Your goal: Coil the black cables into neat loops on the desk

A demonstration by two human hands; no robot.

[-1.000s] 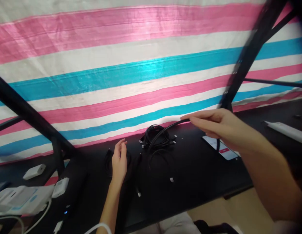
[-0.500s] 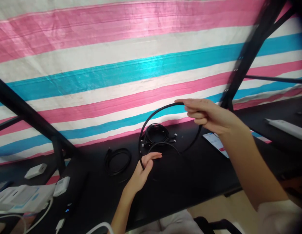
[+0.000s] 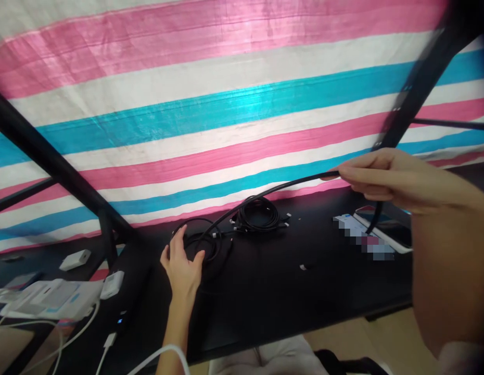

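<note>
A black cable (image 3: 273, 190) stretches in a shallow curve over the table. My right hand (image 3: 394, 174) pinches it between thumb and fingers, and a tail of cable hangs below that hand. At the other side, the cable runs down to my left hand (image 3: 183, 268), whose thumb and fingers are spread apart. That hand is over a loosely coiled black cable (image 3: 218, 245) on the table. Whether its palm touches the cable is hidden. Behind the stretched cable lies a bundle of coiled black cables (image 3: 261, 221) with pale connector ends.
On the black table (image 3: 273, 302), a white-edged phone (image 3: 386, 221) and a partly blurred card (image 3: 353, 224) lie at right. White chargers (image 3: 112, 285), a white box (image 3: 56, 299) and white cables are at left. Black metal posts (image 3: 62, 166) frame a striped sheet.
My right hand has moved right, drawing the cable from an arched loop into a straighter line. My left hand has shifted left to the coil, its fingers now spread.
</note>
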